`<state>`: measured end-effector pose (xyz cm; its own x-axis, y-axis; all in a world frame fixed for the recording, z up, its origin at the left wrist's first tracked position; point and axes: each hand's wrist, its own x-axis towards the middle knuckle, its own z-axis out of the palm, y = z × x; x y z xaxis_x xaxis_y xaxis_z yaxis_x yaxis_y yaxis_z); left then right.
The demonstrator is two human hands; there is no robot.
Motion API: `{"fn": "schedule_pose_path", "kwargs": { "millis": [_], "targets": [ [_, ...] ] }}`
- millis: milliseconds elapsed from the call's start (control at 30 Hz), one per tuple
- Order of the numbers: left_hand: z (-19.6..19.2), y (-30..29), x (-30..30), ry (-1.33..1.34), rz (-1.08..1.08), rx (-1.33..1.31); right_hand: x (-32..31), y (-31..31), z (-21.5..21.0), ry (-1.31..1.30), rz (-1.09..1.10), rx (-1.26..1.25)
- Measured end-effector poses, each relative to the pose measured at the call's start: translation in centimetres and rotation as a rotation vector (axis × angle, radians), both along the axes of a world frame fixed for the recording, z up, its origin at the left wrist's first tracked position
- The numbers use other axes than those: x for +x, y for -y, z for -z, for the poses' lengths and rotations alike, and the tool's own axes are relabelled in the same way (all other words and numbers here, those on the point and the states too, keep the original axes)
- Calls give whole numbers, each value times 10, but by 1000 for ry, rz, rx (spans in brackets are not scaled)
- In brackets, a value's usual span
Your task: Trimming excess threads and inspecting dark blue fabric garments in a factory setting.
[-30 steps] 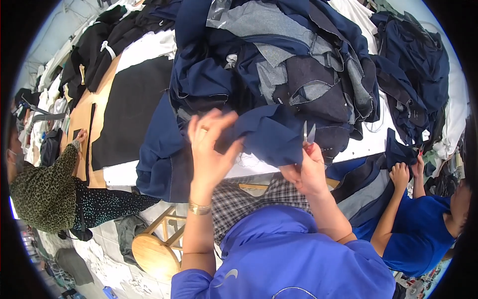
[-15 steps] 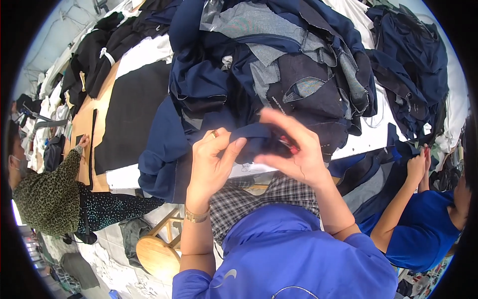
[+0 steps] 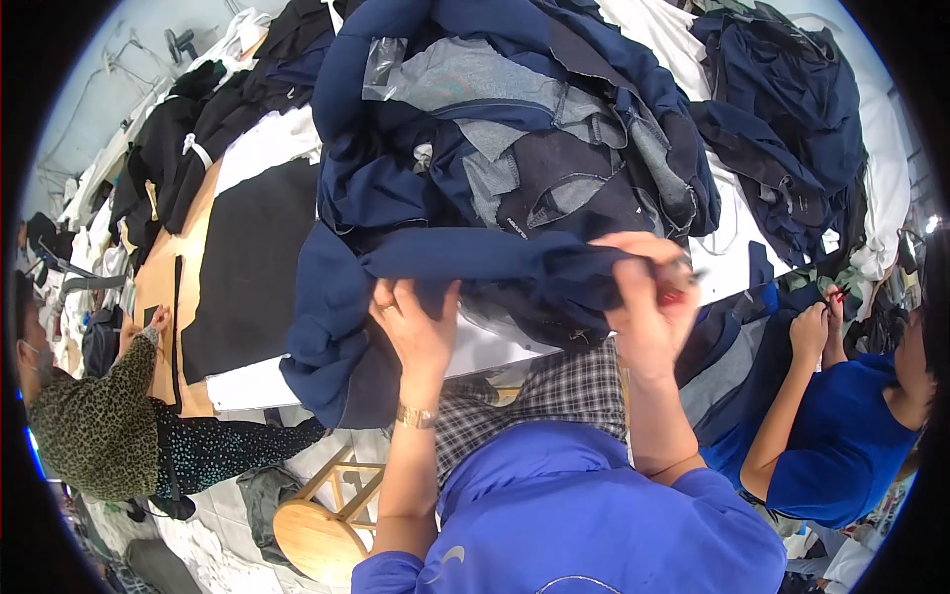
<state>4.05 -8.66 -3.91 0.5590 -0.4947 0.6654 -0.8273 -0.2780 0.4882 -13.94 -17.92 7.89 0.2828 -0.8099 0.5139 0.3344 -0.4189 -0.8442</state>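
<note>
Mid-frame, blue cloth (image 3: 465, 253) is best held taut; scissors (image 3: 674, 295) are gripped by right hand (image 3: 648, 315); left hand (image 3: 416, 335) grip is unclear.

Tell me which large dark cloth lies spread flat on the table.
The black fabric panel left of the left hand; the navy garments heaped beside it are bunched and folded.

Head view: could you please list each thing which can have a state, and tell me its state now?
Navy cloth: drawn out lengthwise, folded, not cut through
Left hand: thumb and fingers apart, at the cloth's lower edge
Right hand: closed around scissors, at the cloth's right end
Red-handled scissors: held; blades too blurred to tell
Garment pile: heaped, crumpled
Black fabric panel: spread flat
Wooden stool: unoccupied
</note>
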Motion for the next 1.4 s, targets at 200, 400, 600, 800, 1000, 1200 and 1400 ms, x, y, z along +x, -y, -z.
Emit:
{"fn": "schedule_pose_path", "kwargs": {
  "millis": [200, 400, 600, 800, 1000, 1200, 1400],
  "targets": [
    [-49, -10, 50, 322, -301, -227, -43, -8, -42, 471, 133, 171],
    [-92, -30, 72, -462, 111, 110, -28, 30, -16, 197, 500, 145],
    [-99, -11, 28, -173, 313, 207, -6, 24, 24, -107, 302, 447],
    [-87, 36, -37, -303, 559, 3, -24, 12, 23, -67, 80, 300],
    [-99, 47, -30, -230, 719, 319, -53, 7, 24, -219, -5, -42],
    [-96, 20, -21, -654, 813, 232, -76, 5, 27, -505, -196, 53],
    [-76, -6, -12, -743, 783, 77, -55, -1, 9, -377, -255, 224]
  ]
}}
